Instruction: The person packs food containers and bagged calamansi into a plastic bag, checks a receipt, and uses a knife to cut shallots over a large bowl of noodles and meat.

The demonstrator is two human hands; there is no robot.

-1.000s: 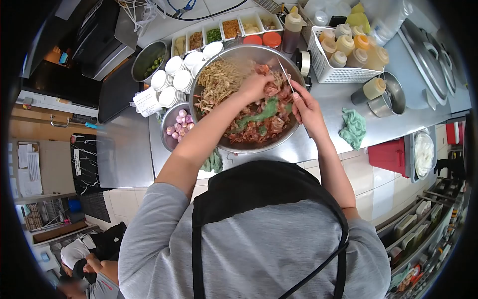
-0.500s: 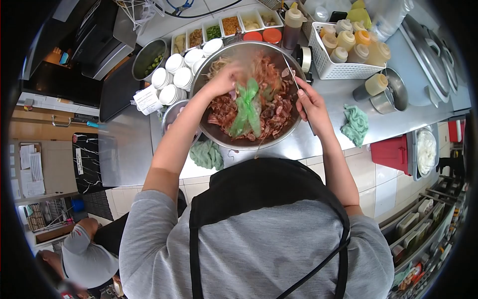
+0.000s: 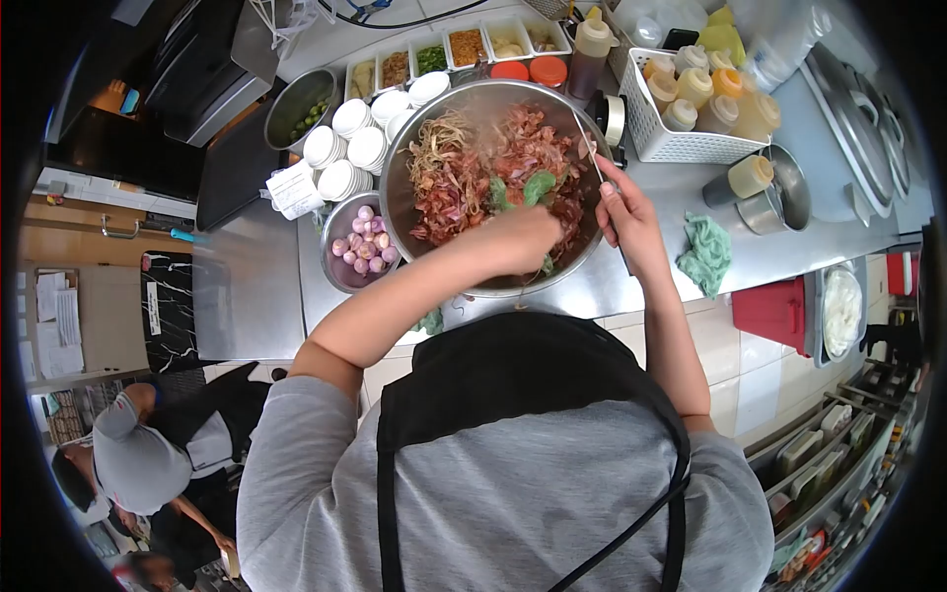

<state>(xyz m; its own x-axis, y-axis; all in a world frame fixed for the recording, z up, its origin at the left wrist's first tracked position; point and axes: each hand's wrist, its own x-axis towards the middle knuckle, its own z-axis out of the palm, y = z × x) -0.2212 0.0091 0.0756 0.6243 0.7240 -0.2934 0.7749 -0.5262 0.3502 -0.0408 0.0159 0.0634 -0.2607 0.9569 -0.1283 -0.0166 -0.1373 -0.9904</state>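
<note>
A big steel bowl (image 3: 393, 202) holds a heap of shredded reddish food (image 3: 464, 202), with pale tan strands on its left side. Inside it, my left hand (image 3: 533, 240) is closed over a thin, crumpled green plastic bag (image 3: 539, 187), parts of which stick out above and below the fingers. The hand covers the rest of the bag. At the bowl's right rim, my right hand (image 3: 629, 212) grips a knife (image 3: 589, 148), its blade slanting up and left along the rim and its dark handle running down below the palm.
A small bowl of peeled shallots (image 3: 363, 247) stands left of the big bowl, beside stacked white lids (image 3: 345, 148). Condiment trays (image 3: 431, 59) line the back. At right are a white basket of squeeze bottles (image 3: 691, 146) and a green cloth (image 3: 704, 255). A co-worker (image 3: 148, 464) is at lower left.
My left hand has moved from the bowl's upper left to its lower right, onto the green bag, which is now crumpled. The shallots have come into view. My right hand keeps the knife.
</note>
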